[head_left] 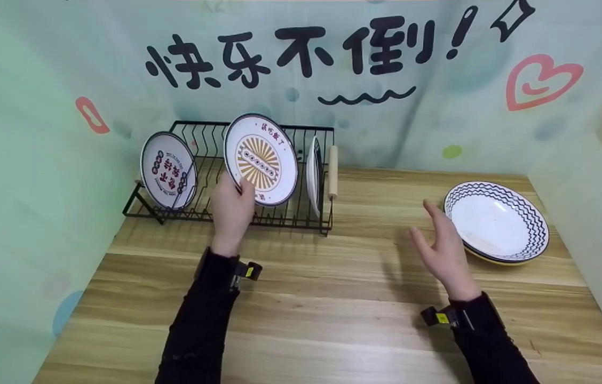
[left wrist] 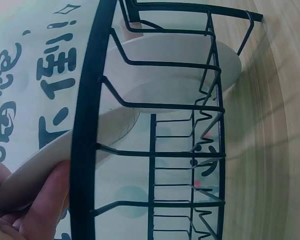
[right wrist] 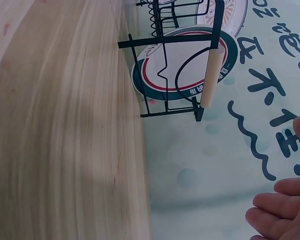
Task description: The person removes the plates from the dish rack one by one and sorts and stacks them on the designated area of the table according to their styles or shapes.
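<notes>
My left hand (head_left: 232, 209) pinches the lower edge of a white plate (head_left: 274, 184) with a yellow sunburst print, thumb on its face. The plate is tilted up over the middle of a black wire dish rack (head_left: 207, 214). A second plate (head_left: 165, 160) with red lettering leans at the rack's left end. At the right end a third plate (head_left: 312, 176) stands on edge; the right wrist view shows the green and red rim of this plate (right wrist: 165, 90). My right hand (head_left: 444, 255) holds nothing, fingers spread beside a white bowl (head_left: 498, 221) with black wavy lines.
The rack has a light wooden handle (head_left: 333, 172) on its right side. Under everything is a wood-grain table (head_left: 301, 330). A printed cloth (head_left: 375, 128) with large black characters hangs behind it and along both sides.
</notes>
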A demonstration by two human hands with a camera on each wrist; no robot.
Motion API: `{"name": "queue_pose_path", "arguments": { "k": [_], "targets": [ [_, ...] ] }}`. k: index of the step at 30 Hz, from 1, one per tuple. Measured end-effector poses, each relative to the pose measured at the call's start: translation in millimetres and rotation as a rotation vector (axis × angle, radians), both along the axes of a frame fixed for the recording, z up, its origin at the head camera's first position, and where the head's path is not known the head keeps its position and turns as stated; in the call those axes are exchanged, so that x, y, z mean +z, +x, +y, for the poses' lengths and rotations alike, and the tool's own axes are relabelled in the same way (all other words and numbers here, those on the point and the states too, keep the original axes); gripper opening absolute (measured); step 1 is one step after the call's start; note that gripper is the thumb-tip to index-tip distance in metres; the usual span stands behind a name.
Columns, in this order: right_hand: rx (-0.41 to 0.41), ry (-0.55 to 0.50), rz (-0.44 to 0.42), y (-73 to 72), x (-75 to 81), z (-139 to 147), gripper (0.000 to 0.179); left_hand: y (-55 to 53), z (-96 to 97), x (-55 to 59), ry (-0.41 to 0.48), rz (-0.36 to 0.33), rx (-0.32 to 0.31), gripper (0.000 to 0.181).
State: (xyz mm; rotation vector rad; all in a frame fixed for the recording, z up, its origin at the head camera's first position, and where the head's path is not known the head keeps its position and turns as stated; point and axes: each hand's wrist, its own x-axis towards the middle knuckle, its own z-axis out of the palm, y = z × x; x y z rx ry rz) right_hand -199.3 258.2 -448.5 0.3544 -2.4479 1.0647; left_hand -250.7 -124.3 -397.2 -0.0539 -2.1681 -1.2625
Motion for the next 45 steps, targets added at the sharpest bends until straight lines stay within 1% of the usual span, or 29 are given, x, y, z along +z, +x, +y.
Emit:
{"name": "queue_pose_path", "arguments": {
  "k": [4, 6, 16, 21, 26, 28, 29, 33, 35, 41, 45],
  "targets": [
    [0.007, -0.006, 0.008, -0.2, 0.8, -2, 0.059, 3.4, -2.8, 0.7, 0.032, 0.049, -0.022, 0.029],
    [0.009, -0.008, 0.008, -0.2, 1.2, -3, 0.058, 5.6, -3.9, 1.2, 0.047, 0.062, -0.028, 0.031],
    [0.014, -0.028, 0.005, -1.4, 1.4, -7, 0.059, 20.7, -5.9, 4.9, 0.145, 0.044, -0.006, 0.031],
    [0.024, -0.050, 0.024, -3.0, 3.1, -9, 0.058, 26.0, -4.4, 8.5, 0.162, 0.043, -0.004, 0.029],
    [0.039, -0.067, 0.042, -3.2, 5.9, -13, 0.058, 26.4, -2.5, 6.3, 0.150, 0.116, -0.039, 0.032],
    [0.044, -0.076, 0.048, -3.0, 6.4, -15, 0.057, 27.4, -1.4, 5.1, 0.150, 0.129, -0.048, 0.032],
    [0.045, -0.077, 0.054, -2.9, 6.4, -16, 0.057, 28.2, -0.7, 4.9, 0.160, 0.122, -0.054, 0.030],
    [0.052, -0.088, 0.070, -2.2, 6.5, -18, 0.055, 33.1, 3.3, 5.7, 0.222, 0.045, -0.075, 0.025],
    [0.058, -0.094, 0.078, -2.1, 6.4, -19, 0.055, 34.5, 5.0, 6.4, 0.250, 0.018, -0.089, 0.024],
    [0.076, -0.124, 0.102, -2.7, 5.9, -22, 0.053, 36.3, 8.1, 6.4, 0.266, 0.012, -0.134, 0.030],
    [0.084, -0.142, 0.120, -2.2, 5.5, -25, 0.053, 37.6, 11.4, 4.4, 0.289, -0.019, -0.162, 0.029]
  ]
}}
